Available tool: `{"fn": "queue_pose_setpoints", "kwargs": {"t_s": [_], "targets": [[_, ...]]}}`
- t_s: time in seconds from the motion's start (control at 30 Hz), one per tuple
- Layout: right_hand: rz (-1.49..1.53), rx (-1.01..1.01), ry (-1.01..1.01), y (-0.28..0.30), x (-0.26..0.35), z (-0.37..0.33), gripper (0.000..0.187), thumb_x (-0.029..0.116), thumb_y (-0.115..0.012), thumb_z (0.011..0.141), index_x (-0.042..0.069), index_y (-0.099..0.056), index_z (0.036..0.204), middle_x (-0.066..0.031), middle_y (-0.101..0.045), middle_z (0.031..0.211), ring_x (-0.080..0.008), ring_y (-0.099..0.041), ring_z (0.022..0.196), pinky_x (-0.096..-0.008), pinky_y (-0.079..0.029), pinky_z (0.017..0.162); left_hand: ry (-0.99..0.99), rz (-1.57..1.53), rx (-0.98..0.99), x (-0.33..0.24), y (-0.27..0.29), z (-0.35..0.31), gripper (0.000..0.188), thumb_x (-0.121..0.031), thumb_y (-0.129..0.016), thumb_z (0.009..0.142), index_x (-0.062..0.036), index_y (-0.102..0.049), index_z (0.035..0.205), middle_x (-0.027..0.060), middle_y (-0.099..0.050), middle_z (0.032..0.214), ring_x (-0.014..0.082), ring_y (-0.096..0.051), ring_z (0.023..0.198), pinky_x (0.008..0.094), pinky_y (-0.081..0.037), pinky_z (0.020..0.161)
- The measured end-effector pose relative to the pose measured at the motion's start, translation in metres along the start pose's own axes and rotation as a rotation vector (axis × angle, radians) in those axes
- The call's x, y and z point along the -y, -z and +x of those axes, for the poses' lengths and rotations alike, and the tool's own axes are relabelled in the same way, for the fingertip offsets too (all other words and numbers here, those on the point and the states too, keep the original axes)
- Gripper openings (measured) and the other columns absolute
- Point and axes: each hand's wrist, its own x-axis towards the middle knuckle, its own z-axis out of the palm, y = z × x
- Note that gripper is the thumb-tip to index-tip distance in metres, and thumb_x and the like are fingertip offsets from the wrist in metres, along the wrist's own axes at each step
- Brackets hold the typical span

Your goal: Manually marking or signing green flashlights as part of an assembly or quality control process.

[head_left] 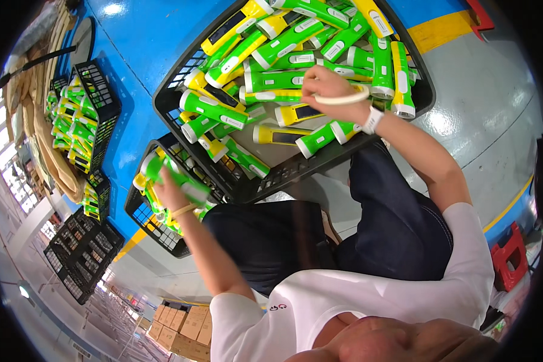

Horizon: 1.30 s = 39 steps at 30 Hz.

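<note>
Left hand [170, 194]: closed round a green torch [174, 177], gripped at the body, its white head end pointing lower right; a yellowish band sits on the wrist.
Held torch: over the small crate [140, 212], just above the torches already lying in it.
Small crate: black mesh, by the person's left knee, on the blue floor [145, 42]; holds green and yellow torches, partly hidden by the hand.
Right hand [327, 85]: fingers curled down into the pile in the big crate [291, 170]; it touches the torches there, but I cannot tell whether it has hold of one. A pale loop [344, 99] lies across the back of the hand; a white watch [373, 119] is on the wrist.
Big crate: black, set ahead of the knees, heaped with green and yellow torches lying every way; bare grey bottom shows near its front wall.
Person: seated, dark trousers, white shirt, forearms bare.
Far left: a third crate [99, 96] of torches, well apart from both hands; more black crates [81, 250] beyond.
Lower edge: stacked cartons [184, 326].
Right: grey floor with a yellow stripe, red stool [513, 256] at the rim.
</note>
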Motion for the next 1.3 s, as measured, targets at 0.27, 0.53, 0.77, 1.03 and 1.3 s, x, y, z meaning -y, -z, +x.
{"fn": "queue_pose_setpoints", "kwargs": {"t_s": [0.27,0.53,0.77,1.03,1.3], "targets": [[-0.405,0.431,-0.191,-0.032,-0.040,0.053,0.017,0.030,-0.069,0.071,0.015,-0.062,0.075,-0.0117,-0.056,0.097,-0.0288,-0.055,0.095,-0.0428,-0.044,0.078,-0.569,0.559,0.010,-0.003,0.000,-0.015,0.033,-0.015,-0.066,0.082,-0.0034,-0.057,0.112,0.0140,-0.059,0.102,0.0226,-0.057,0.093,0.0341,-0.045,0.080],[-0.069,0.516,-0.044,-0.023,-0.028,0.039,0.017,0.025,-0.071,0.071,0.010,-0.062,0.073,-0.0126,-0.054,0.085,-0.0273,-0.054,0.086,-0.0381,-0.043,0.074,0.362,-0.250,0.500,0.025,-0.251,-0.060,0.056,-0.034,-0.070,0.078,0.0050,-0.051,0.112,0.0112,-0.058,0.104,0.0185,-0.058,0.083,0.0307,-0.048,0.074],[0.794,0.190,-0.309,0.002,-0.032,-0.009,0.014,0.018,-0.063,0.084,0.005,-0.058,0.079,-0.0056,-0.058,0.094,-0.0136,-0.053,0.079,-0.0267,-0.044,0.070,0.012,-0.332,0.494,0.011,-0.282,-0.075,0.041,-0.004,-0.073,0.063,0.0022,-0.050,0.097,0.0080,-0.059,0.084,0.0196,-0.058,0.075,0.0321,-0.048,0.068],[1.238,0.004,-0.241,0.049,0.046,-0.031,0.015,0.020,-0.056,0.091,0.006,-0.052,0.090,-0.0015,-0.056,0.077,-0.0074,-0.053,0.070,-0.0196,-0.038,0.059,-0.286,-0.318,0.801,-0.073,-0.208,-0.139,0.062,-0.015,-0.080,0.068,0.0011,-0.040,0.113,0.0098,-0.057,0.100,0.0141,-0.055,0.083,0.0280,-0.047,0.076],[1.021,0.053,-0.185,0.051,0.073,-0.028,0.017,0.019,-0.060,0.089,0.003,-0.057,0.086,0.0009,-0.055,0.073,-0.0055,-0.051,0.068,-0.0203,-0.041,0.059,0.020,-0.570,1.094,-0.086,-0.178,-0.157,0.064,0.006,-0.058,0.081,-0.0043,-0.022,0.132,0.0106,-0.047,0.119,0.0181,-0.055,0.101,0.0320,-0.047,0.088]]}}
